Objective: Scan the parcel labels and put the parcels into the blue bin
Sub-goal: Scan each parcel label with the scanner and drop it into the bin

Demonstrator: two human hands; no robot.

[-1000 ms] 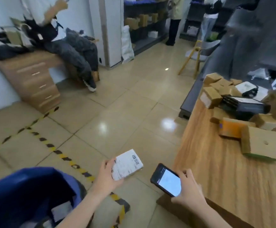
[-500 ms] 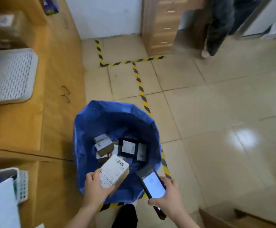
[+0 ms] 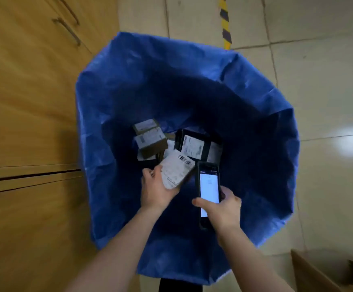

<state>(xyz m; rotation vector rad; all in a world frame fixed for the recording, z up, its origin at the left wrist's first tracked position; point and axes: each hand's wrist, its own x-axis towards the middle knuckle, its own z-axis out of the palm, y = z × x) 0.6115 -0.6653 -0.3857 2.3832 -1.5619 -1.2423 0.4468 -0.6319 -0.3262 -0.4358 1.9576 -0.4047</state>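
While held over the blue bin (image 3: 112, 106), small brown parcel (image 3: 176, 171) w/ white barcode label sits pinched in left hand (image 3: 155, 191); right hand (image 3: 224, 209) grips lit handheld scanner (image 3: 208, 186) just right of it.

My hands over bin (image 3: 129, 85): parcel (image 3: 176, 171) left, scanner (image 3: 208, 186) right; other parcels (image 3: 150, 140) inside; cabinet (image 3: 28, 102) left.

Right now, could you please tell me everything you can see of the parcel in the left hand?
The parcel is a small flat box, seemingly brown card, its top face covered by a white label with a barcode at the far corner. It is tilted over the open bin, above other parcels. The left hand holds its near end.
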